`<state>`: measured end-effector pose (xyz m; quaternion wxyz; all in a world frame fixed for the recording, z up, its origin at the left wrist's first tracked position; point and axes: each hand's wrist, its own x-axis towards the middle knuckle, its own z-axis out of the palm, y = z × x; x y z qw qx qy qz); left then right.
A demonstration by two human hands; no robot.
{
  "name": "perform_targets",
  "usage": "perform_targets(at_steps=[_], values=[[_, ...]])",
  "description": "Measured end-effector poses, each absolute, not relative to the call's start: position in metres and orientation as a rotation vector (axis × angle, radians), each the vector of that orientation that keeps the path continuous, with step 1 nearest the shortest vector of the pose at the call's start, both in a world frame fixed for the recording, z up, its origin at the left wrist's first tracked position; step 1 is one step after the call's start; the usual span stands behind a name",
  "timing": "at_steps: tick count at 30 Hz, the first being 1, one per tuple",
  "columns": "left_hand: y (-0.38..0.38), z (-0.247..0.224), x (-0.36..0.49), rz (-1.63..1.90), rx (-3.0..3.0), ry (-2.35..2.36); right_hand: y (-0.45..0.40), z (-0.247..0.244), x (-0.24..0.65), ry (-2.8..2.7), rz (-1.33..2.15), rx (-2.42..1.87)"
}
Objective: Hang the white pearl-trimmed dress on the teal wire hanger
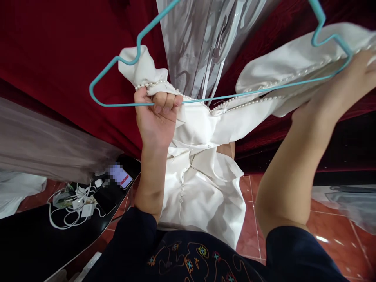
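Note:
A white dress with pearl-beaded edges and a row of small buttons hangs in front of me. A turquoise hanger lies across its upper part, its top cut off by the frame. My left hand is closed, its curled fingers over the hanger's lower bar and against the pearl-trimmed fabric. At the right edge my right hand grips the other pearl-edged end of the dress, beside the hanger's right corner. Some of its fingers are out of frame or hidden.
Dark red curtain and clear plastic garment covers hang behind. On the left, a black table bears a lit phone and tangled white cables. Red tiles cover the floor.

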<state>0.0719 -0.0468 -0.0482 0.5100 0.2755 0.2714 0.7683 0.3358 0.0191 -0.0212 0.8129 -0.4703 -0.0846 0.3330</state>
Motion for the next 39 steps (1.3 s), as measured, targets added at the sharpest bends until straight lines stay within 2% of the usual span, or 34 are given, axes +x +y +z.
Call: perform_targets(at_steps=[2,5,8,12,17,20,25,30,34,39], values=[[-0.044,-0.052,0.074,1.843,0.656,0.701,0.009,-0.051,0.33,-0.576,0.642,-0.927],[-0.04,-0.056,0.076,1.82,0.657,0.753,-0.017,-0.082,0.309,-0.618,0.826,-0.8],[-0.039,-0.057,0.073,1.819,0.65,0.79,-0.042,-0.078,0.28,-0.725,1.063,-0.619],[-0.039,-0.057,0.069,1.827,0.707,0.789,-0.054,-0.058,0.253,-0.696,1.163,-0.465],[-0.035,-0.066,0.06,1.819,0.742,0.761,-0.044,-0.07,0.248,-0.683,1.21,-0.313],[-0.038,-0.08,0.043,1.876,0.853,1.025,-0.039,-0.079,0.25,-0.762,1.124,-0.448],[-0.053,-0.096,-0.011,2.19,1.274,1.692,-0.034,-0.081,0.249,-0.752,1.083,-0.441],[-0.046,-0.072,-0.049,2.46,1.266,1.847,-0.033,-0.082,0.246,-0.738,1.074,-0.426],[-0.034,-0.037,-0.045,2.4,1.398,1.894,-0.036,-0.081,0.247,-0.802,1.033,-0.457],[-0.034,-0.012,-0.027,2.253,1.797,1.561,-0.038,-0.081,0.251,-0.94,0.973,-0.566]])
